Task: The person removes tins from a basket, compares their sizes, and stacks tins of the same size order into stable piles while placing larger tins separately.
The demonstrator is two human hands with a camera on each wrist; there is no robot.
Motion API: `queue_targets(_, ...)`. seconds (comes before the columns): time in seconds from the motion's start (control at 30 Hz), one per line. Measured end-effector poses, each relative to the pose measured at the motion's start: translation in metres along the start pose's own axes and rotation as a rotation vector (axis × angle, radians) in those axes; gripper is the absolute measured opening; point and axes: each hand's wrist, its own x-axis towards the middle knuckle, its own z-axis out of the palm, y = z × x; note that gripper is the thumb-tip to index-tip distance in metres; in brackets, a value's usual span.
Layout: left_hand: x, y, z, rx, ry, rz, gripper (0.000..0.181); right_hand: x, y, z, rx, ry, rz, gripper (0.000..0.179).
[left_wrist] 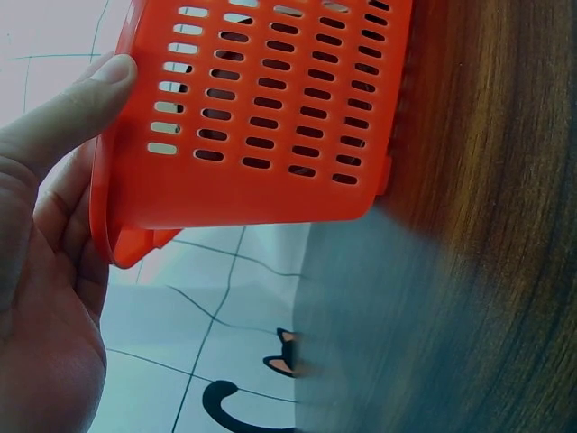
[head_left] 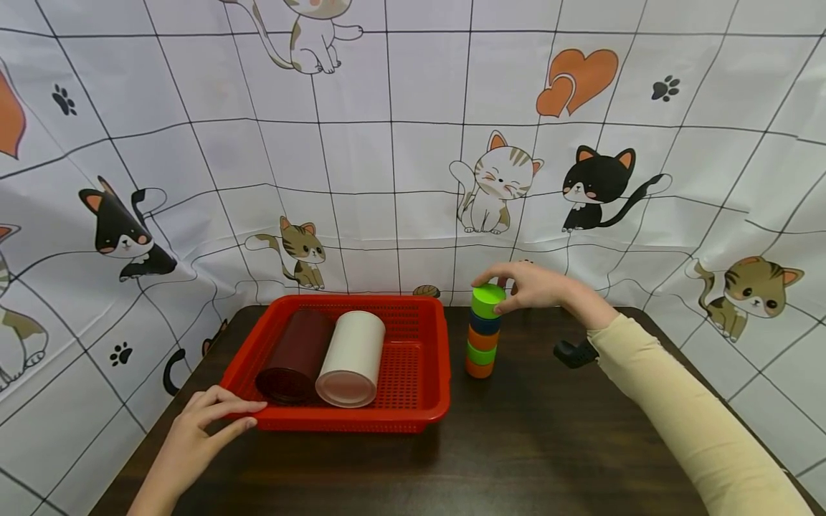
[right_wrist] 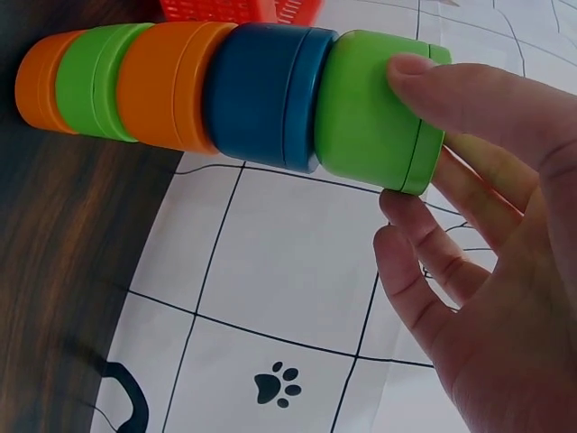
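Observation:
My right hand (head_left: 525, 285) pinches the top green round container (head_left: 487, 299) of an upright stack, with the thumb on its near side. Below it come a blue container (right_wrist: 261, 97), an orange one (right_wrist: 169, 86), a smaller green one (head_left: 480, 355) and a small orange one (head_left: 480, 369) at the bottom. The containers get wider toward the top. My left hand (head_left: 196, 433) grips the near left corner of a red plastic basket (head_left: 413, 416), thumb (left_wrist: 113, 72) outside the rim and fingers behind it. In the basket lie a dark brown cylinder (head_left: 300, 351) and a white cylinder (head_left: 353, 351).
Everything stands on a dark wooden table (head_left: 516, 444). Behind and at both sides hangs a white cloth (head_left: 419, 158) with black grid lines and printed cats. A small black thing (head_left: 574, 353) shows by the right sleeve (head_left: 677, 401). The basket stands just left of the stack.

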Motion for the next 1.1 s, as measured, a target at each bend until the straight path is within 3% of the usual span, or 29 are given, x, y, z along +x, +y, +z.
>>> queue_targets(0.3, 0.0012, -0.0022, 0.0016, -0.009, 0.003, 0.013, 0.037, -0.0003, 0.0022, 0.0003, -0.005, 0.008, -0.011, 0.054)
queue_targets(0.67, -0.0018, -0.0004, 0.0001, 0.006, -0.013, -0.027, 0.034, -0.0001, -0.0009, 0.0007, -0.015, 0.009, -0.008, 0.054)
queue_targets(1.1, 0.0005, -0.0022, 0.0008, -0.038, 0.005, 0.007, 0.034, 0.0005, -0.0007, 0.0021, -0.028, 0.008, 0.014, 0.056)
